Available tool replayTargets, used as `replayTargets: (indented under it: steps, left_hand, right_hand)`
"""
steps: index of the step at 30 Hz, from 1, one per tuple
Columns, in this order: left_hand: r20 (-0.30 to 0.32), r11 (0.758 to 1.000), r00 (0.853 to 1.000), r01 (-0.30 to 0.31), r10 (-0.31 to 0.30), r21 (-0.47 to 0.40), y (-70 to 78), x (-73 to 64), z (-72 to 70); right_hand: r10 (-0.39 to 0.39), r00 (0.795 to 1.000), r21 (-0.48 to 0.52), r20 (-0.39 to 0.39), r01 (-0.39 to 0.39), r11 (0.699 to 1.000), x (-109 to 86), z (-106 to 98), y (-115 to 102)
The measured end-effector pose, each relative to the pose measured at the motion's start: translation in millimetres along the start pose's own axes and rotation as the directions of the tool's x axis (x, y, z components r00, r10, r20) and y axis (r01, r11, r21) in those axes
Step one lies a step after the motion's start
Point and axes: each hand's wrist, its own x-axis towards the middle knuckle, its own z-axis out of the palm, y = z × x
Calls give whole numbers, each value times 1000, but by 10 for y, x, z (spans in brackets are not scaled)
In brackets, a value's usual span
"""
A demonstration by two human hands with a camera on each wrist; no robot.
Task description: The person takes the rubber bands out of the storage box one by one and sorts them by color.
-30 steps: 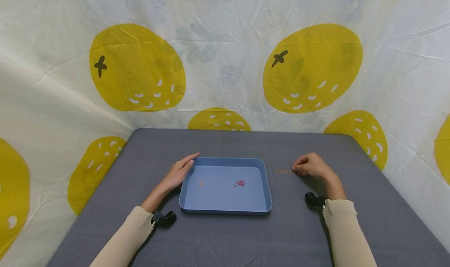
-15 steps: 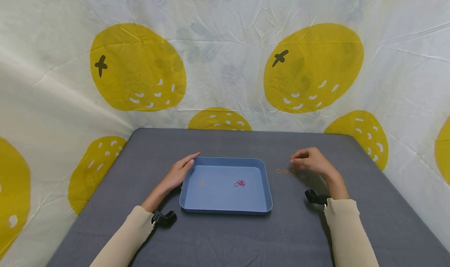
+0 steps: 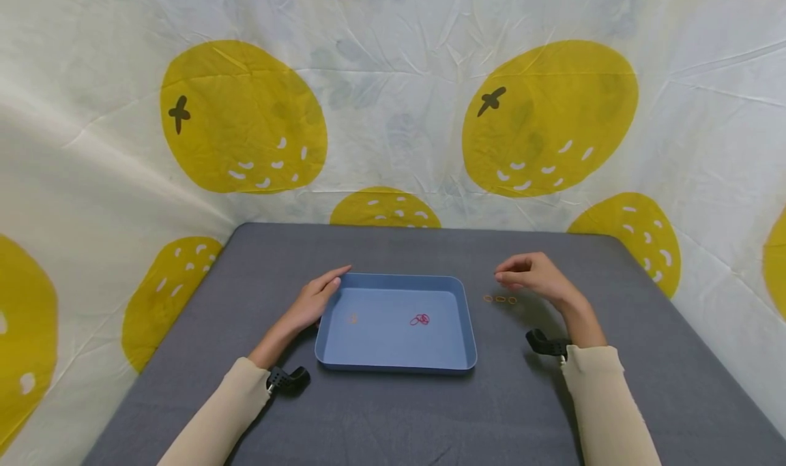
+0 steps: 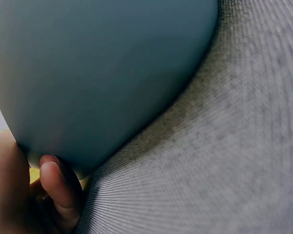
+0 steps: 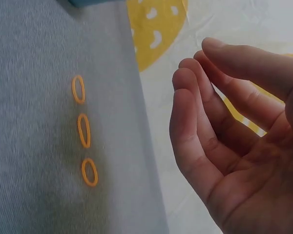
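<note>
Our left hand [image 3: 310, 303] gripped the tray [image 3: 387, 348] at left, likely to steady it; our right hand [image 3: 539, 277], loosely curled, empty, hung near three bands [image 5: 80, 130].

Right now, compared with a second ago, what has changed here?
The right hand has lifted off the rightmost of three orange bands and moved left toward the blue tray; no held thing shows. The left hand on the tray and the red bands inside stay as they were.

3 orng loops [image 5: 81, 131] nr blue tray [image 3: 387, 346]
</note>
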Motion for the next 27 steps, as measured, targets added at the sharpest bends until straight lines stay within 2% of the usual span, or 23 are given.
replayTargets:
  steps: [4, 11, 16, 27]
  left_hand:
    - [-6, 1000, 1000, -7, 7, -3, 6, 12, 10]
    - [-2, 1000, 1000, 25, -25, -5, 5, 17, 20]
    - [9, 999, 999, 37, -37, -26, 1, 8, 16]
    - [31, 995, 999, 37, -34, -90, -13, 7, -2]
  right_hand:
    - [-26, 999, 7, 23, 26, 1000, 23, 58, -62]
    - [-75, 995, -22, 65, 77, 997, 82, 169, -194]
    - [-81, 993, -39, 84, 85, 996, 144, 256, -312]
    - [-144, 976, -28, 164, 151, 988, 347, 487, -675]
